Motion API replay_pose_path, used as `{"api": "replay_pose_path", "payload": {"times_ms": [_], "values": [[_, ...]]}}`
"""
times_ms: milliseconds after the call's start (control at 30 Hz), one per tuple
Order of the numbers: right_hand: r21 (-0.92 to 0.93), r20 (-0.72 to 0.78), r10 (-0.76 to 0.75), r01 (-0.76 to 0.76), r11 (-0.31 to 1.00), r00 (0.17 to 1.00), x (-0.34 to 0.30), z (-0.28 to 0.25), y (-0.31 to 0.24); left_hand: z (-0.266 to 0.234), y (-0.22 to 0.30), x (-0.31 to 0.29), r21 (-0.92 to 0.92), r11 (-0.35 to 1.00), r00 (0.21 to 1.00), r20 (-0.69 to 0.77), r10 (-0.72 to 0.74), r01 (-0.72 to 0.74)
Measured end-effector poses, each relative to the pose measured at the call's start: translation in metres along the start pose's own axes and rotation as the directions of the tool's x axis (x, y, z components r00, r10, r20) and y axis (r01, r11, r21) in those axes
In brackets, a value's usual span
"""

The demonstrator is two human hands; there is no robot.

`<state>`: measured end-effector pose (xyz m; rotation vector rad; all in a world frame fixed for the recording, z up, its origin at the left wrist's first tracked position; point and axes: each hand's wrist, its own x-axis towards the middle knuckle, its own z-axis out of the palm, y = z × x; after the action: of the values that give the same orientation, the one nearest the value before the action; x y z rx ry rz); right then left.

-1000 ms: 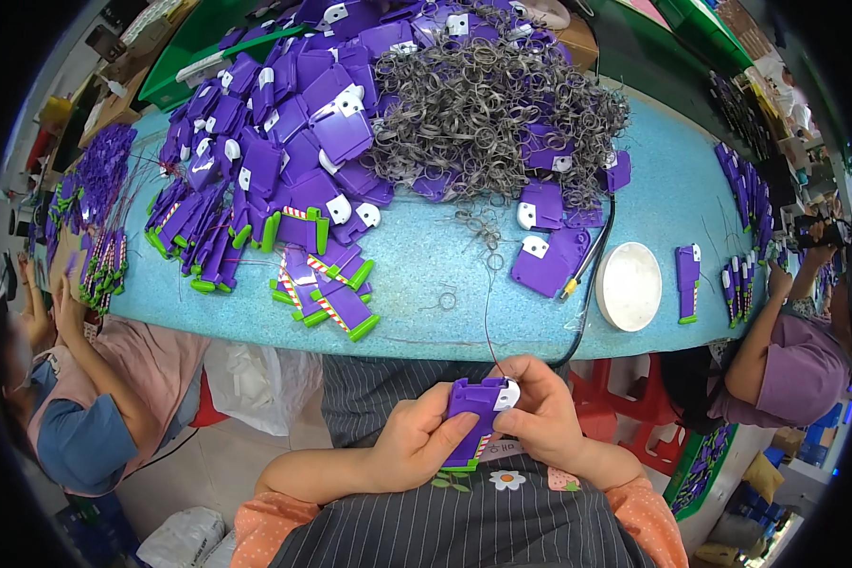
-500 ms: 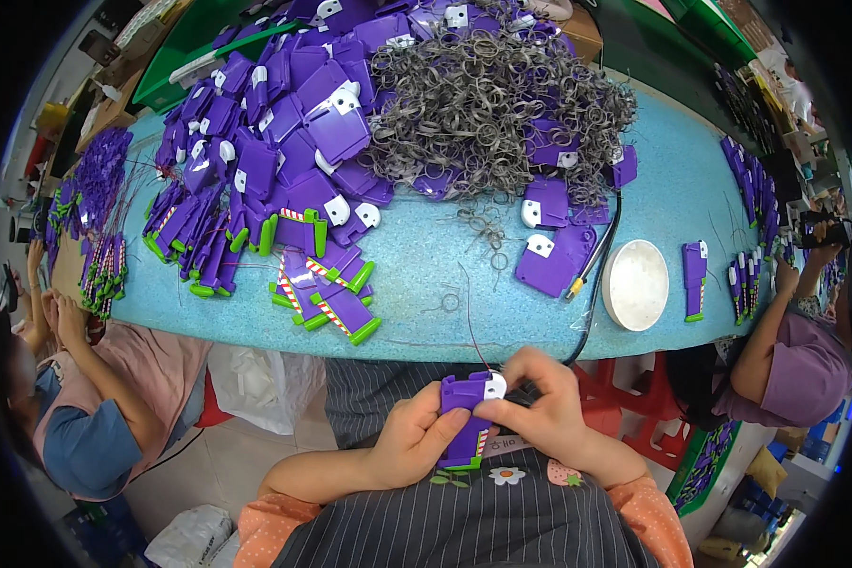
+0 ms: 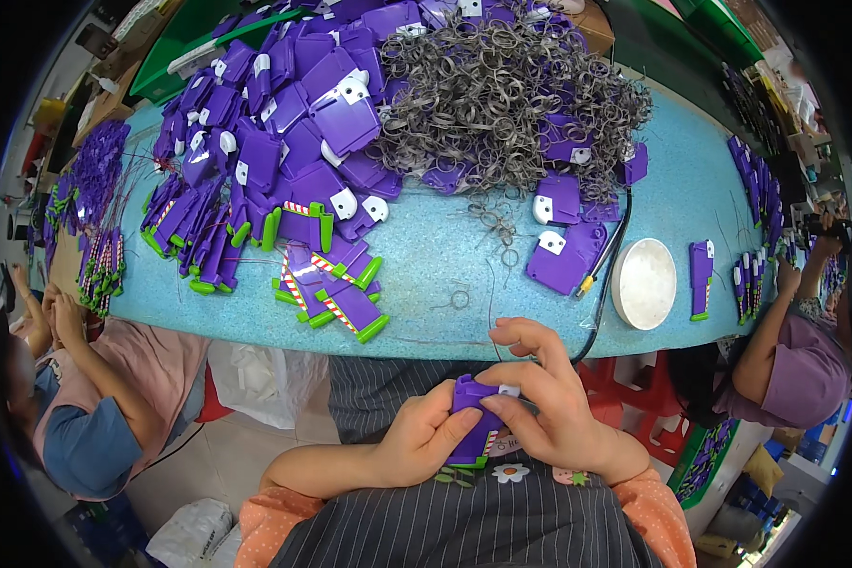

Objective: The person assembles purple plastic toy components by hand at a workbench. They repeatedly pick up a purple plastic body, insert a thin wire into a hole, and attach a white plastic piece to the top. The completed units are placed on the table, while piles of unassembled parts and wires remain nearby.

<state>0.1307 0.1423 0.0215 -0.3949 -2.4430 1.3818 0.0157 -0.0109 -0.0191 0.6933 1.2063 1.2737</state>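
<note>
Just past the table's near edge, in front of my apron, I hold a purple plastic part with a green lower end and a red-and-white striped strip. My left hand is closed on its left side, the thumb lying across the front. My right hand pinches the upper right corner with thumb and forefinger, mostly covering the white cap there. Its other fingers are raised, bent toward the table. A thin dark wire rises from behind these fingers onto the tabletop; I cannot tell whether they grip it.
A pile of purple parts and a tangle of grey wire loops cover the far table. Striped parts lie at front left. A white bowl stands right of a black cable. Other people sit at both sides.
My right hand's fingers have lifted and stretched toward the table, covering more of the white cap. The purple part has shifted slightly right. My left hand keeps its hold.
</note>
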Motion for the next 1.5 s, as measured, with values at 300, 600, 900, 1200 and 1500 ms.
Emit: {"api": "replay_pose_path", "payload": {"times_ms": [300, 600, 900, 1200, 1500], "values": [[0.892, 0.293, 0.524, -0.426, 0.150, 0.800, -0.026, 0.019, 0.018, 0.003, 0.010, -0.001, 0.137, 0.987, 0.996, 0.014, 0.087, -0.088], [0.854, 0.024, 0.304, -0.178, 0.489, 0.952, -0.033, 0.023, 0.017, 0.006, 0.009, 0.000, 0.269, 0.946, 0.984, 0.060, 0.168, -0.178], [0.534, 0.007, 0.129, -0.113, 0.838, 0.992, -0.026, 0.000, 0.029, -0.011, 0.031, 0.034, 0.294, 0.894, 0.931, 0.243, 0.272, -0.338], [0.307, 0.124, 0.289, -0.313, 0.899, 0.949, -0.027, -0.006, 0.022, -0.016, 0.037, 0.036, 0.027, 0.942, 0.930, -0.153, 0.333, -0.333], [0.380, 0.041, 0.311, -0.302, 0.874, 0.950, -0.028, 0.008, 0.026, -0.004, 0.004, 0.028, -0.057, 0.980, 0.970, -0.163, 0.178, -0.190]]}}
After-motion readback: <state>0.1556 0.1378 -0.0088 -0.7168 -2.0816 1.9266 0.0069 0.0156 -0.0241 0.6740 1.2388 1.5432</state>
